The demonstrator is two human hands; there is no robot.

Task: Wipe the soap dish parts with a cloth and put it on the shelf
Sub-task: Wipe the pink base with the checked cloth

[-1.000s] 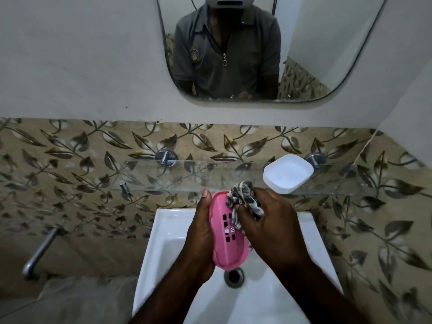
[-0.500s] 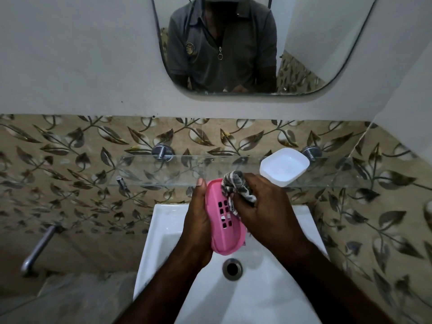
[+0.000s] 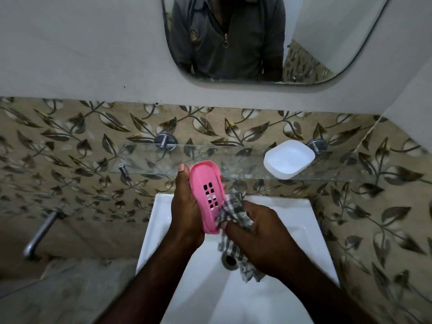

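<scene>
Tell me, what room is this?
Most likely a bathroom: a white sink with a drain, a mirror on the wall above, and a glass shelf against leaf-patterned tiles.

Bathroom interior: plain white upper wall; rounded mirror; beige leaf-patterned tiles below; white ceramic sink with metal drain; chrome tap at left; dim light.

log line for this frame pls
left hand: holds pink tray | right hand: cloth on tray | white dish: on shelf
</scene>
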